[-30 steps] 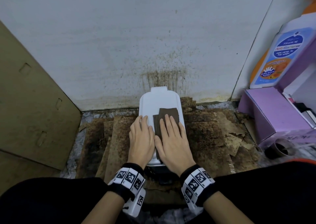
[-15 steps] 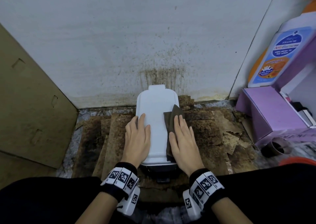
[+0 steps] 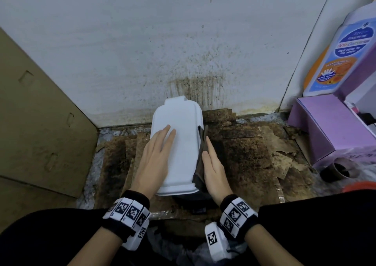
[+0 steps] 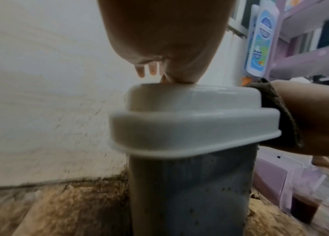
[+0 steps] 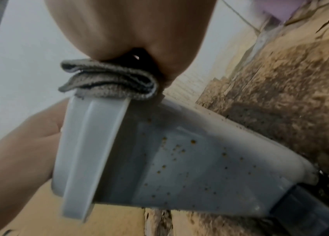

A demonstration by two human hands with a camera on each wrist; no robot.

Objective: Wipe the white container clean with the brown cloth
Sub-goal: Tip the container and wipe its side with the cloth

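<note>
The white container (image 3: 181, 135) stands against the stained wall, its white lid facing up; its greyish body (image 5: 179, 159) is dotted with brown specks. My left hand (image 3: 156, 154) lies flat on the lid's left half with straight fingers. The folded brown cloth (image 3: 200, 158) hangs against the container's right side. My right hand (image 3: 213, 164) presses it there with flat, straight fingers. In the left wrist view the cloth (image 4: 280, 115) sits between the lid's rim and the right hand. In the right wrist view the cloth (image 5: 109, 84) lies folded under the palm, over the lid's edge.
Stained, torn cardboard sheets (image 3: 254, 154) cover the floor. A cardboard panel (image 3: 40, 113) leans at the left. A purple box (image 3: 329, 127), a lotion bottle (image 3: 341, 50) and a dark cup (image 3: 339, 170) crowd the right. An orange object (image 3: 360, 185) lies near my right knee.
My right hand slid the cloth from the lid's top off to the right edge and down onto the container's right side. My left hand shifted slightly forward on the lid.
</note>
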